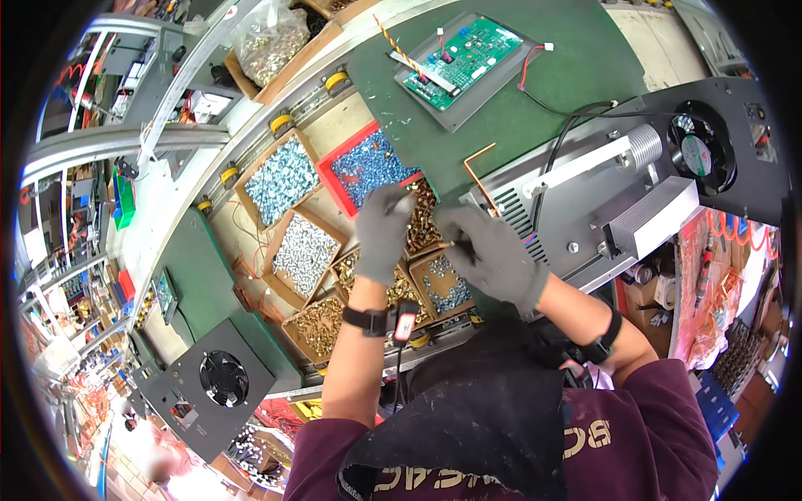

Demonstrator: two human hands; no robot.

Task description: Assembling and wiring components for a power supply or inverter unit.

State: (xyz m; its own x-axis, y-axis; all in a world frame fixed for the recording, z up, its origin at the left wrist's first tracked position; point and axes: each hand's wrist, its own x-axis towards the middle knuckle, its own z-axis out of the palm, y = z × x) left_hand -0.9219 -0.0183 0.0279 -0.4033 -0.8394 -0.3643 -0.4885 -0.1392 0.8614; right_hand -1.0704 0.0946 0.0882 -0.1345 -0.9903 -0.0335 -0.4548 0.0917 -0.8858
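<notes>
My left hand (pixel 384 232), in a grey glove, is over the small-parts boxes with its fingers curled together. Its fingertips are beside a box of brass-coloured screws (pixel 423 219), just below a red tray (pixel 332 181) of bluish screws. To its right, my right hand (pixel 494 257), also gloved, has thumb and fingers pinched near the same box. A tiny piece may be at the fingertips, too small to name. Close above the right hand, a copper-coloured L-shaped rod (pixel 478 173) leans by the vent slots of a grey metal chassis (pixel 576 219).
A green circuit board (pixel 464 63) on a grey plate lies on the green mat (pixel 585 50). The chassis carries a fan (pixel 698 149), a finned metal block (pixel 654 219) and loose cables. Cardboard boxes hold silver screws (pixel 302 255) and brass parts (pixel 320 327). Another fan panel (pixel 205 384) stands lower left.
</notes>
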